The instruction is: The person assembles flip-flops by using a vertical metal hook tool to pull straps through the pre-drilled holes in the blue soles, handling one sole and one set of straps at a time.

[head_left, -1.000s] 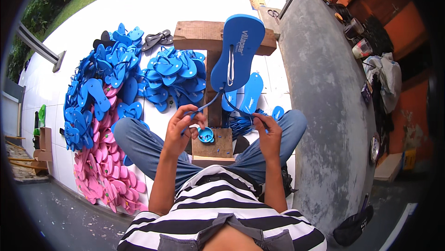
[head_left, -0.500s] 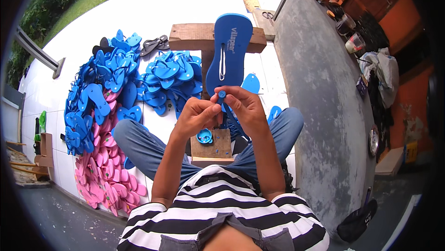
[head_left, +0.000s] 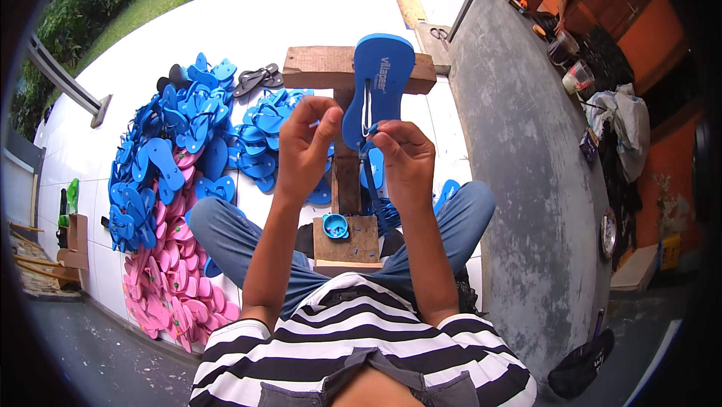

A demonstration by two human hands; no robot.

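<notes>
A blue flip-flop sole (head_left: 385,68) stands toe up against the wooden crosspiece of a T-shaped stand (head_left: 320,61). A thin white loop (head_left: 366,110) lies along the sole's face, running down to my right hand. Thumb and fingers of my right hand (head_left: 406,162) pinch the end of a blue flip-flop strap (head_left: 371,157), just below that loop; the rest of the strap hangs down. My left hand (head_left: 303,151) is raised to the left of the sole, apart from it. Its thumb and forefinger are curled together, and anything between them is too small to make out.
A small blue bowl (head_left: 335,226) with little pieces sits on the stand's wooden block (head_left: 357,245). Piles of blue flip-flops (head_left: 165,159) and pink flip-flops (head_left: 177,287) lie to the left. Scissors (head_left: 438,33) lie at the far right. Another person's arm (head_left: 562,4) reaches in beyond the grey ledge (head_left: 519,144).
My left hand has let go of the strap end and moved up and left. My right hand has carried the strap up to the white loop. Another person's arm has come into view.
</notes>
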